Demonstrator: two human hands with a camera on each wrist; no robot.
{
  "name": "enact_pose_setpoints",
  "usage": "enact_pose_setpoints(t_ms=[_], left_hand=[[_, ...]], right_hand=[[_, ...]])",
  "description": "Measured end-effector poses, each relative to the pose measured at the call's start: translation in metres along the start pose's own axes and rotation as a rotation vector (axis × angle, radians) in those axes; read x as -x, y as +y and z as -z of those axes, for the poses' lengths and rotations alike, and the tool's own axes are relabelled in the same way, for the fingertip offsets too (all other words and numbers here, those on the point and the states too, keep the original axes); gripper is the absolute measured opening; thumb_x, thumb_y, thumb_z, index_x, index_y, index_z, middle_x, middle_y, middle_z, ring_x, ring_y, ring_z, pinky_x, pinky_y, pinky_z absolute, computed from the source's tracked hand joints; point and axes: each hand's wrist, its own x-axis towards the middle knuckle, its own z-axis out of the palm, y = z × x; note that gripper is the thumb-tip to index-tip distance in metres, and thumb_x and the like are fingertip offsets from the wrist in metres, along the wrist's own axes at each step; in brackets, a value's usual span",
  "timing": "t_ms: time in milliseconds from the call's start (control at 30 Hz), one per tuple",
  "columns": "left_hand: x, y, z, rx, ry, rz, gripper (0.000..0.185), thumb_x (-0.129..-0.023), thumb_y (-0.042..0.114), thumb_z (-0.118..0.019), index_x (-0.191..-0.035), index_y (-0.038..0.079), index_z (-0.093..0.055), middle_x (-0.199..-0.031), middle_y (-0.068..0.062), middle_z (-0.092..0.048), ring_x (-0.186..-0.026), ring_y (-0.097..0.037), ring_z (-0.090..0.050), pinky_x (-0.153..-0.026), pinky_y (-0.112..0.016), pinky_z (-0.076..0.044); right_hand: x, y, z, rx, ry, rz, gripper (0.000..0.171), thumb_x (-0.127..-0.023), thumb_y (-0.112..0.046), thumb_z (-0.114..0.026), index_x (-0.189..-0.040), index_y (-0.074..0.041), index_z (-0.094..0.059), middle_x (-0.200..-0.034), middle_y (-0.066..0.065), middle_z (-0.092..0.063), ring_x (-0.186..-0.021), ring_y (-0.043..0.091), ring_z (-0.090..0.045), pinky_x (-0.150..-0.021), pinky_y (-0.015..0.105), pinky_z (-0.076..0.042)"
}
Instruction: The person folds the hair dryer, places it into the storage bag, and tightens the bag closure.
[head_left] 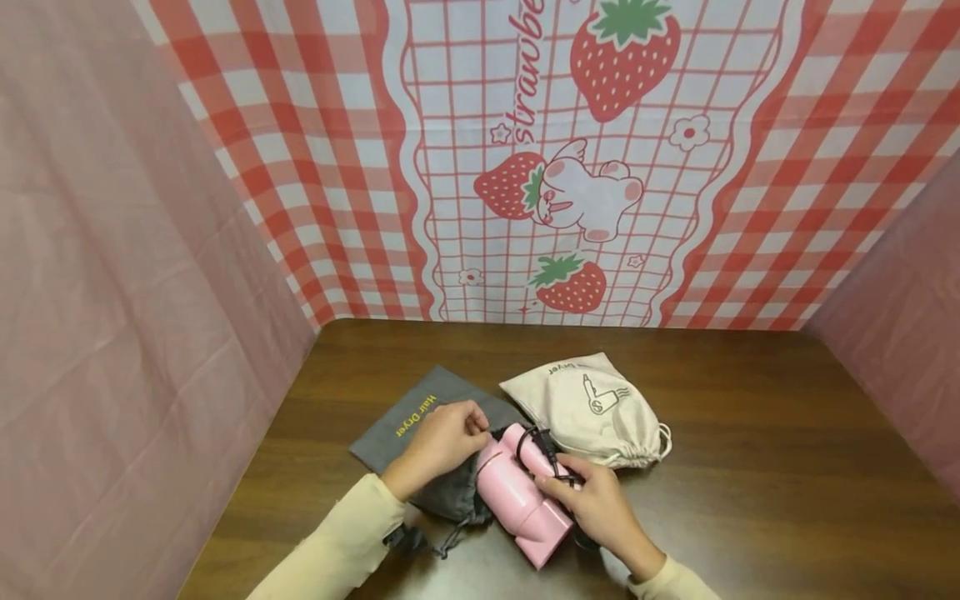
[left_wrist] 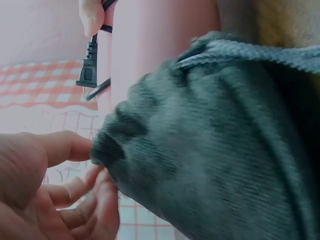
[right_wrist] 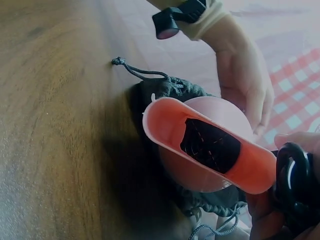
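Observation:
A pink hair dryer (head_left: 510, 492) lies slanted on the table, its back end inside the mouth of a dark grey drawstring bag (head_left: 450, 387) lettered "Hair Dryer". My left hand (head_left: 446, 437) pinches the rim of that bag, as the left wrist view shows at the gathered cloth (left_wrist: 150, 135). The folded handle and its black cord (head_left: 542, 442) are gripped by my right hand (head_left: 600, 504). Beside the handle hangs a black plug (left_wrist: 89, 70). The flat nozzle (right_wrist: 165, 117) points out of the bag, toward the right wrist camera. Cloth hides the dryer's rear.
A cream drawstring bag (head_left: 555, 408) with a printed hair dryer lies just behind my right hand. Grey drawstrings (head_left: 448, 542) trail on the brown wooden table (head_left: 750, 450). A strawberry-patterned cloth (head_left: 525, 275) hangs along the back edge.

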Motion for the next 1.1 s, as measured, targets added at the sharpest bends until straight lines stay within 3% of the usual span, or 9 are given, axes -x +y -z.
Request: enact_pose_setpoints(t_ms=[167, 333, 500, 667, 900, 1100], left_hand=[[-0.009, 0.006, -0.001, -0.154, -0.047, -0.037, 0.017, -0.08, 0.025, -0.073, -0.093, 0.015, -0.069, -0.08, 0.004, -0.063, -0.076, -0.015, -0.061, -0.069, -0.032, -0.048], [-0.017, 0.01, -0.003, -0.223, -0.041, -0.071, 0.01, -0.08, 0.025, -0.073, -0.083, 0.016, -0.074, -0.075, 0.003, -0.069, -0.072, -0.019, -0.065, -0.064, -0.033, -0.05], [-0.02, 0.015, -0.005, -0.088, 0.009, -0.036, 0.012, -0.085, 0.026, -0.071, -0.079, 0.015, -0.072, -0.073, 0.004, -0.072, -0.067, -0.015, -0.066, -0.06, -0.027, -0.048], [-0.021, 0.021, -0.007, 0.043, 0.039, -0.052, 0.01, -0.085, 0.023, -0.071, -0.079, 0.015, -0.072, -0.072, 0.004, -0.072, -0.066, -0.009, -0.065, -0.062, -0.021, -0.046], [-0.019, 0.031, -0.009, 0.092, 0.079, -0.107, 0.01, -0.086, 0.023, -0.07, -0.082, 0.014, -0.072, -0.072, 0.003, -0.071, -0.065, -0.006, -0.063, -0.061, -0.018, -0.046], [-0.006, 0.035, -0.012, 0.043, 0.094, -0.231, 0.008, -0.086, 0.022, -0.071, -0.08, 0.016, -0.071, -0.068, 0.008, -0.068, -0.06, -0.002, -0.058, -0.062, -0.019, -0.045]], right_hand=[[0.0, -0.002, 0.0, 0.006, -0.014, -0.004, 0.031, -0.079, -0.022, -0.079, -0.104, -0.006, -0.074, -0.091, 0.005, -0.073, -0.075, 0.002, -0.06, -0.07, 0.02, -0.05], [0.0, -0.003, -0.002, 0.032, -0.008, 0.009, 0.032, -0.077, -0.021, -0.08, -0.104, -0.005, -0.074, -0.093, 0.005, -0.074, -0.078, 0.003, -0.061, -0.072, 0.02, -0.051], [-0.001, -0.003, -0.004, 0.063, -0.004, 0.017, 0.035, -0.075, -0.022, -0.082, -0.104, -0.003, -0.073, -0.095, 0.006, -0.074, -0.082, 0.008, -0.064, -0.076, 0.022, -0.051], [-0.003, -0.004, -0.008, 0.088, 0.008, 0.039, 0.04, -0.075, -0.024, -0.082, -0.106, 0.0, -0.072, -0.098, 0.012, -0.074, -0.089, 0.017, -0.067, -0.078, 0.025, -0.052], [-0.008, -0.008, -0.012, 0.114, 0.019, 0.054, 0.037, -0.074, -0.027, -0.082, -0.104, -0.006, -0.074, -0.095, 0.006, -0.075, -0.087, 0.015, -0.067, -0.075, 0.024, -0.051], [-0.008, -0.01, -0.019, 0.118, 0.035, 0.039, 0.037, -0.076, -0.029, -0.081, -0.1, -0.002, -0.074, -0.093, 0.011, -0.074, -0.083, 0.016, -0.066, -0.07, 0.024, -0.051]])
